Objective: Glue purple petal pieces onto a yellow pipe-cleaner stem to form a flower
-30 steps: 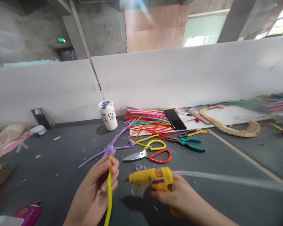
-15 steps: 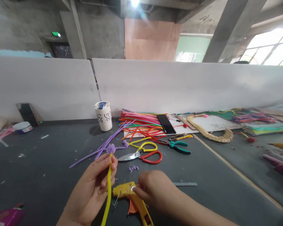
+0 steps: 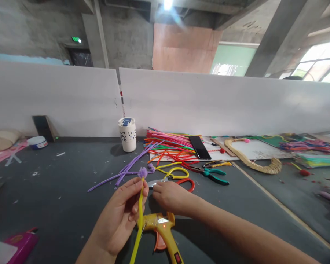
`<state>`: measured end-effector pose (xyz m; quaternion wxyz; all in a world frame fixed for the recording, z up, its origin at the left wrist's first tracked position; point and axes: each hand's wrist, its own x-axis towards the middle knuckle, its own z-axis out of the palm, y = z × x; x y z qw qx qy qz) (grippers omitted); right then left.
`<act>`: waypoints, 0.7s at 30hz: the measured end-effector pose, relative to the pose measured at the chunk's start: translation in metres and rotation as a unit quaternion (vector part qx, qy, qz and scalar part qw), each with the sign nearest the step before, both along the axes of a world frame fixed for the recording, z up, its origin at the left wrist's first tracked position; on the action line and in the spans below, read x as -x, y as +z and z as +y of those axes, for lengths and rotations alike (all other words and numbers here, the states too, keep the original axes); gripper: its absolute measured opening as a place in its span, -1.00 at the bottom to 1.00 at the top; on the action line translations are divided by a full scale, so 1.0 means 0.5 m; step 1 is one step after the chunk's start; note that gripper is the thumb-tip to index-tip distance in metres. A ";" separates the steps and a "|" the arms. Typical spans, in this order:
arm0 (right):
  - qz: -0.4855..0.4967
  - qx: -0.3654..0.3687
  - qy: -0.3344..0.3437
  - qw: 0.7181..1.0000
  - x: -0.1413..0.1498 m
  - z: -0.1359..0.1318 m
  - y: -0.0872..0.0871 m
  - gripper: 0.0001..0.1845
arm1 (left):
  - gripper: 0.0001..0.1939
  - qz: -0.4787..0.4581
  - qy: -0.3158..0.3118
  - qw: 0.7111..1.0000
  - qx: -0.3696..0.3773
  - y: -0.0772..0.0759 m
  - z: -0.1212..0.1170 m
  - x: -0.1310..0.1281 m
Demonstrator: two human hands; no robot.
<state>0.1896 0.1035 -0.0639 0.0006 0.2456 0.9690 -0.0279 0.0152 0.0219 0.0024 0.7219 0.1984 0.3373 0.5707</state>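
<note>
My left hand [image 3: 121, 216] is closed around a yellow pipe cleaner [image 3: 138, 223] held upright, with a small purple tuft [image 3: 142, 172] at its top. My right hand [image 3: 169, 196] rests palm down on the dark table [image 3: 57, 198], just in front of the red-handled scissors [image 3: 185, 182]. Its fingers are curled together at the table surface, and whatever is under them is hidden. A yellow glue gun [image 3: 162, 227] lies on the table between and below my hands, released, its nozzle close to the yellow stem.
Purple pipe cleaners [image 3: 126, 170] lie behind my left hand. A white cup [image 3: 127, 134], a multicoloured pipe cleaner pile [image 3: 172, 145], a black phone [image 3: 199, 147] and green pliers [image 3: 216, 174] sit by the white partition [image 3: 209, 102]. A pink object [image 3: 19, 242] lies lower left.
My right hand set the glue gun down on the table, let it go and moved forward to the spot in front of the scissors. My left hand kept holding the yellow stem.
</note>
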 end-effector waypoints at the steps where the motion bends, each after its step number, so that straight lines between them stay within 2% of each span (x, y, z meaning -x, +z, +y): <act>1: 0.012 0.001 -0.017 1.000 -0.002 0.003 0.003 -0.75 | -0.83 0.000 0.001 1.000 0.000 0.000 0.001 0.000; 5: 0.052 0.013 -0.076 0.996 -0.019 0.006 0.023 -0.74 | -0.84 -0.002 0.004 1.000 0.001 -0.004 0.004 0.001; 14: 0.048 0.042 -0.078 0.995 -0.012 -0.003 0.021 -0.72 | -0.96 0.001 0.008 1.000 0.008 -0.007 0.009 -0.003; 21: 0.053 0.133 -0.011 0.990 -0.033 -0.003 0.024 -0.84 | -0.94 -0.004 0.007 1.000 0.011 -0.012 0.006 -0.003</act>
